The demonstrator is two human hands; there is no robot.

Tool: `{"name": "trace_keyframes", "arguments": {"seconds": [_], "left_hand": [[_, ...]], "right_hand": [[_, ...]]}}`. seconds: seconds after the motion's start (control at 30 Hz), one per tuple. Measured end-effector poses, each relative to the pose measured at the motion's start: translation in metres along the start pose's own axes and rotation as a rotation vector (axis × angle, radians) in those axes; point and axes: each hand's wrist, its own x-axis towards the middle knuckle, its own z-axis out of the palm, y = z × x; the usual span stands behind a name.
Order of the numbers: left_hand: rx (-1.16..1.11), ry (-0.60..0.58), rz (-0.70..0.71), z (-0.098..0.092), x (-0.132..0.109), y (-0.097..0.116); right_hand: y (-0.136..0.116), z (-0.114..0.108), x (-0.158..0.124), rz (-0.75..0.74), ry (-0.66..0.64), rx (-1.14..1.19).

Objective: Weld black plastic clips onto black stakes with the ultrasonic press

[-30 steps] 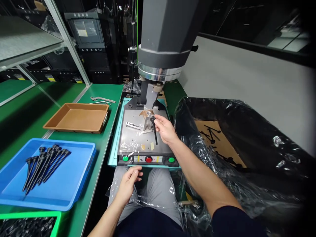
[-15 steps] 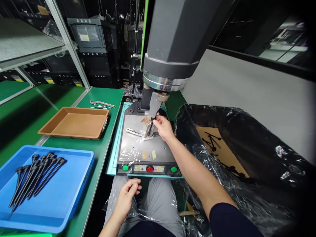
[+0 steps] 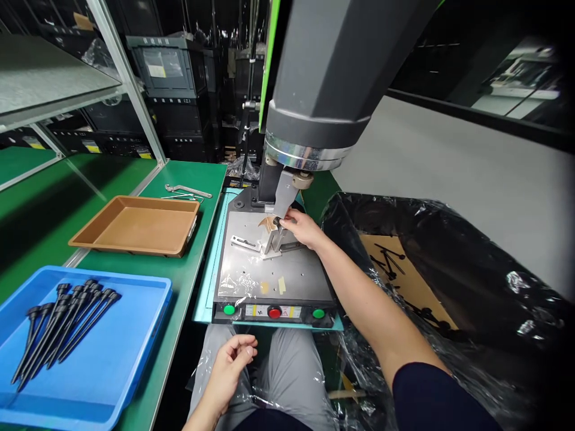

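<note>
- Well, from my remote seat, I have the right hand [image 3: 305,230] pinching a black part [image 3: 277,221] by its head, at the top of the metal fixture [image 3: 268,244].
- That head sits at the fixture's one o'clock; I cannot make out the stem well enough to give its long axis.
- At seven o'clock from the fixture, the left hand [image 3: 230,364] hangs over the lap, fingers loosely curled, gripping nothing.
- Reading is poor for me: the label strip [image 3: 259,310] beside the red button [image 3: 274,312], at six o'clock, and the sticker [image 3: 157,71] on the grey crate [image 3: 179,88], at eleven, are too small.
- At eight o'clock, the blue tray [image 3: 121,353] carries black stemmed parts [image 3: 67,317], heads toward one, tips toward seven.
- I see the brown tray [image 3: 139,227] at nine, a wrench [image 3: 194,191] at ten, and a plastic-lined bin [image 3: 471,257] at three.
- The machine head [image 3: 323,90] looms at twelve, its metal blade [image 3: 285,191] close above the pinched head; the fingers cover part of my view.
</note>
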Motion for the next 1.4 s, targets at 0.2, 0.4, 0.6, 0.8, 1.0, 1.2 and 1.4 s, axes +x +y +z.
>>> {"name": "trace_keyframes", "arguments": {"seconds": [0.2,0.4,0.6,0.8,1.0,1.2,1.4], "left_hand": [[0.008,0.005,0.013,0.001,0.000,0.000],[0.126,0.087,0.164,-0.011,0.012,0.013],[0.427,0.386,0.434,-0.031,0.045,0.052],[0.956,0.549,0.315,-0.044,0.094,0.068],[1.127,0.522,0.202,-0.058,0.094,0.066],[0.926,0.508,0.284,-0.057,0.076,0.065],[0.552,0.462,0.460,-0.049,0.073,0.076]], "right_hand": [[0.000,0.001,0.008,-0.030,-0.033,-0.115],[0.022,-0.008,-0.005,0.074,0.050,-0.395],[0.053,-0.014,-0.053,0.231,-0.090,-0.762],[0.056,0.010,-0.084,0.177,-0.154,-0.887],[0.065,0.033,-0.097,0.172,-0.216,-0.823],[0.045,0.026,-0.096,0.050,-0.270,-0.605],[0.015,-0.007,-0.081,-0.020,-0.222,-0.388]]}}
